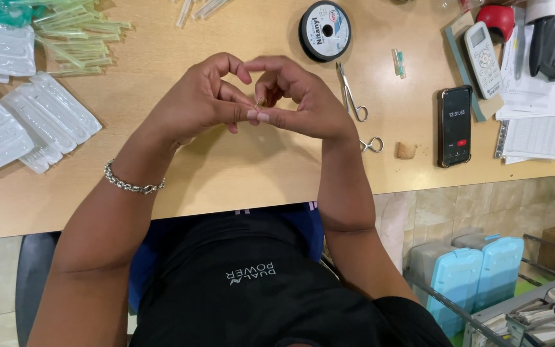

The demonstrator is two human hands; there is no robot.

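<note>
My left hand (197, 99) and my right hand (300, 99) meet above the wooden table (226, 167), fingertips pressed together. Between the thumbs and forefingers they pinch a tiny thin light-coloured piece (259, 102), too small to identify. A silver chain bracelet (130, 183) circles my left wrist. Metal scissors (354, 106) lie just right of my right hand. A black spool of thin line (325, 29) lies flat beyond the hands.
Clear plastic blister trays (14, 122) and a heap of green-tipped clear tubes (75, 35) fill the table's left. A phone (455, 125), small cork (406, 150), remote (483, 51) and papers (534, 109) sit right. Blue cases (476, 270) stand in a wire basket below.
</note>
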